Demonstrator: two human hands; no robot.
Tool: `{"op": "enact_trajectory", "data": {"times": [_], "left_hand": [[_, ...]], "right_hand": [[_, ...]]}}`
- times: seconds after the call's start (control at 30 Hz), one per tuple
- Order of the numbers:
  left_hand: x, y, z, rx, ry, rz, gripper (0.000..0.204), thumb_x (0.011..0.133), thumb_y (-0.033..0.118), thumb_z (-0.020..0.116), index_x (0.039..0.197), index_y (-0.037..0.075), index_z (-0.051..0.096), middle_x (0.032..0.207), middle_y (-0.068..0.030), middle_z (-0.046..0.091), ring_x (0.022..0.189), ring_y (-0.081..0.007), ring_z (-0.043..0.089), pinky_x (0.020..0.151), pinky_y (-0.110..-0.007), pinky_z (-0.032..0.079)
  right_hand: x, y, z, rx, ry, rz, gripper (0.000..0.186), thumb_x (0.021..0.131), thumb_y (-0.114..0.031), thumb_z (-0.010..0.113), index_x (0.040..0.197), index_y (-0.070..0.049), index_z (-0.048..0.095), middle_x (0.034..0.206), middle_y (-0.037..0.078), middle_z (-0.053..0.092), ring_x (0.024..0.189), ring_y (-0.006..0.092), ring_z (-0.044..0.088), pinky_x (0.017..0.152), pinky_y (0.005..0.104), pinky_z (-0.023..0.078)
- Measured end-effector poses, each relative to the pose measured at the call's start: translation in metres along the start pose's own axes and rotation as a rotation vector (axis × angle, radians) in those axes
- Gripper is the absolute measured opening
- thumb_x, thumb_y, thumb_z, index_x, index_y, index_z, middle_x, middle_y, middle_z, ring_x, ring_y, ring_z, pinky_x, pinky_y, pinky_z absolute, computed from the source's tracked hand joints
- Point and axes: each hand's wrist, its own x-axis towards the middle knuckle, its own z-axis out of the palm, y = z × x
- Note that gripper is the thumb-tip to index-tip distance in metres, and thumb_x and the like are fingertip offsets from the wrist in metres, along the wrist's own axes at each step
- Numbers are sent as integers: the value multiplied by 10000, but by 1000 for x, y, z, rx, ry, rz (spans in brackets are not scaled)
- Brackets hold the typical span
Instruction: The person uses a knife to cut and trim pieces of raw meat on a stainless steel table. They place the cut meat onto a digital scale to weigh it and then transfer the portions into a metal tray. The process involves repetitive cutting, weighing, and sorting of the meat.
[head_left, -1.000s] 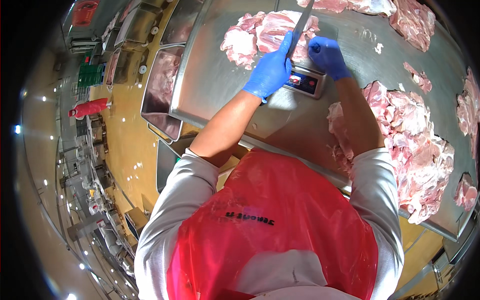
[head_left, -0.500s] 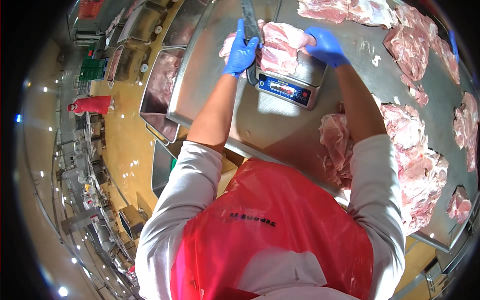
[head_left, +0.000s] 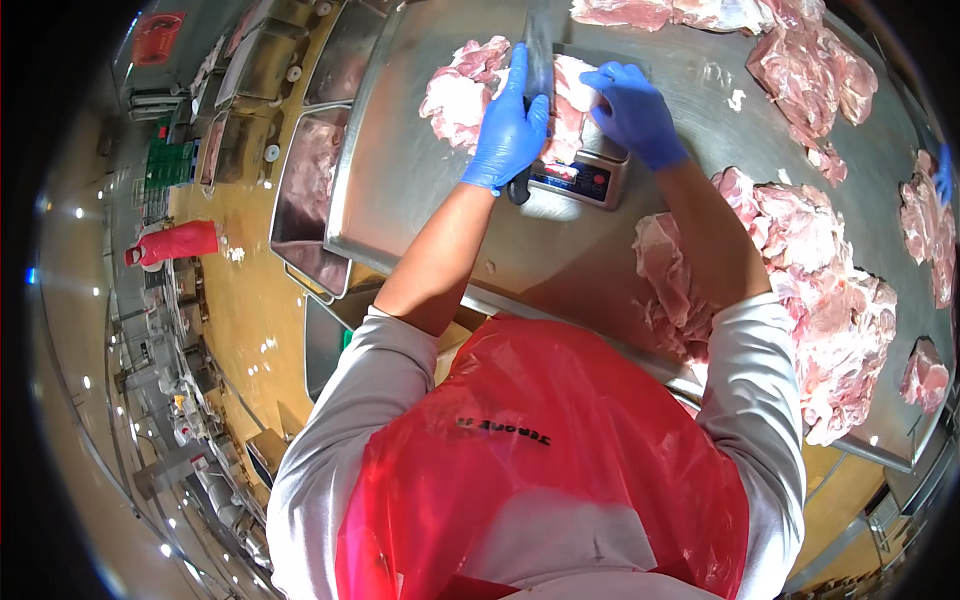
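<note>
My left hand (head_left: 508,140), in a blue glove, is closed around a knife (head_left: 539,55). The blade points away from me and the dark handle end shows below the palm. A piece of raw meat (head_left: 568,125) lies on a small digital scale (head_left: 600,178), partly covered by the knife and left hand. My right hand (head_left: 637,115), also gloved, has its fingers curled onto that meat's right edge. More raw meat (head_left: 455,100) rests on the steel table just left of my left hand; whether it joins the meat on the scale is hidden.
A pile of raw meat (head_left: 820,310) lies beside my right forearm on the steel table (head_left: 400,180). Other cuts (head_left: 795,80) lie at the far right. A metal bin (head_left: 310,185) stands off the left edge. Another person's gloved hand (head_left: 943,175) shows at the right rim.
My left hand and the knife have shifted right and slightly nearer. More meat shows left of that hand. My right hand has moved slightly left, its fingers more curled.
</note>
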Motion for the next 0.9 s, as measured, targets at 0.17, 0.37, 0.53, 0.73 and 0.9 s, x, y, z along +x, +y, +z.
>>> {"op": "enact_trajectory", "data": {"times": [0.17, 0.37, 0.53, 0.73, 0.9], "left_hand": [[-2, 27, -10, -95, -95, -155, 715, 929, 101, 530, 1545, 64, 169, 942, -214, 664, 718, -270, 660, 669, -390, 532], [-3, -1, 6, -58, -132, -77, 669, 917, 159, 549, 1502, 5, 263, 1236, -229, 611, 1048, -328, 639, 907, -392, 491], [16, 3, 11, -100, -86, 43, 674, 934, 101, 549, 1519, 13, 226, 926, -130, 635, 696, -165, 609, 626, -312, 509], [19, 20, 20, -120, -123, 66, 612, 930, 119, 518, 1471, -20, 266, 862, -216, 641, 755, -334, 641, 687, -398, 512], [-47, 26, 14, 25, -239, -39, 654, 937, 127, 511, 1526, 78, 230, 697, -168, 593, 589, -213, 602, 606, -360, 492]], "right_hand": [[5, 27, -2, 185, -106, 360, 239, 746, -179, 660, 964, -83, 645, 918, 129, 641, 818, 345, 620, 720, 404, 525], [25, 16, -8, 160, 48, 50, 235, 750, -198, 655, 915, -31, 637, 806, 170, 647, 719, 383, 618, 658, 437, 511], [49, 14, -25, 249, -308, 386, 207, 716, -174, 653, 810, 9, 632, 669, 158, 613, 628, 308, 605, 621, 397, 490], [36, 15, -26, 311, -205, 523, 201, 727, -173, 672, 826, 1, 663, 639, 103, 603, 573, 141, 531, 573, 328, 470], [26, 17, -26, 343, -127, 602, 205, 750, -180, 684, 847, 1, 682, 648, 71, 621, 592, 111, 540, 581, 301, 478]]}}
